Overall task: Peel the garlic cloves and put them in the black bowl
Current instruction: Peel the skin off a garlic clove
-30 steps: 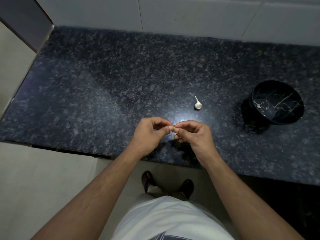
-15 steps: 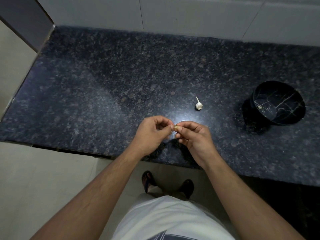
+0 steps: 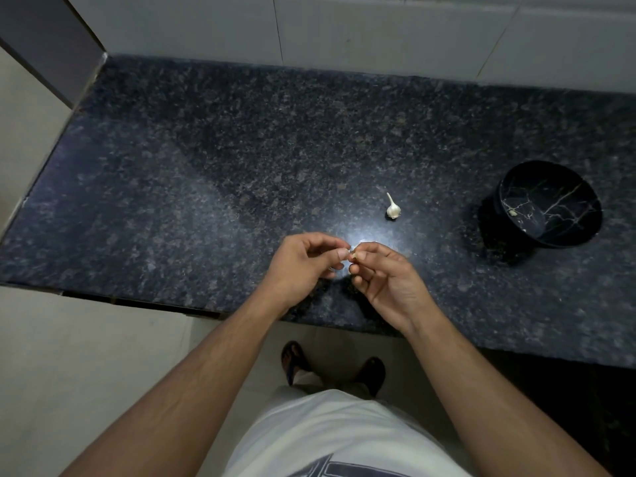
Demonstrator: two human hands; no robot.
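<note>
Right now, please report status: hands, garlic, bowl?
Left hand and right hand both pinch one clove. Garlic bulb on counter. Black bowl holds one small piece. Path clear.

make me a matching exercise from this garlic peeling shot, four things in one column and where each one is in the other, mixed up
Things:
1. garlic bulb
2. black bowl
3. garlic clove
4. sandals

Places:
A. far right of the countertop
B. pinched between the fingertips of the left hand and right hand
C. on the floor below the counter edge
D. alone on the countertop, just beyond the hands

Pairs: 1-D, 2-A, 3-B, 4-C
</note>
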